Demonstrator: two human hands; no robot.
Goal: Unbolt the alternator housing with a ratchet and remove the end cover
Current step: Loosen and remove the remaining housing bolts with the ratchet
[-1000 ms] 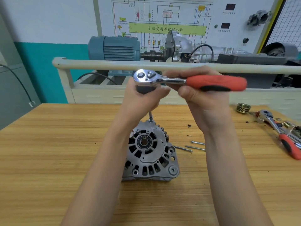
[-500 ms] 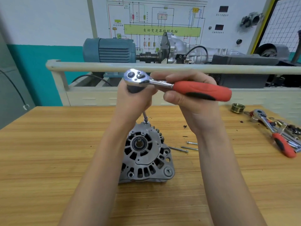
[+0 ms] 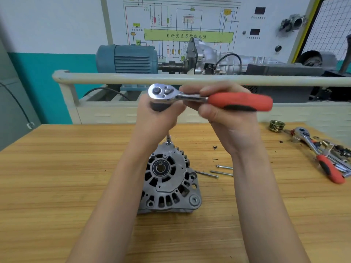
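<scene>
Ratchet on the alternator's far bolt

Table (image 3: 57, 186) carries the alternator (image 3: 169, 183) mid-table. Left hand (image 3: 157, 120) wraps its fingers round the extension under the ratchet (image 3: 209, 99); right hand (image 3: 228, 118) curls its fingers round the red handle. Three loose bolts (image 3: 221, 170) lie just right of the alternator.

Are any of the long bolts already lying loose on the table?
Yes, three bolts lie on the table right of the alternator.

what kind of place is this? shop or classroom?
Likely an automotive training workshop. A wiring-diagram teaching board hangs behind a blue electric motor coupled to a gearbox on a railed demo stand, and an alternator sits on a wooden workbench.
</scene>
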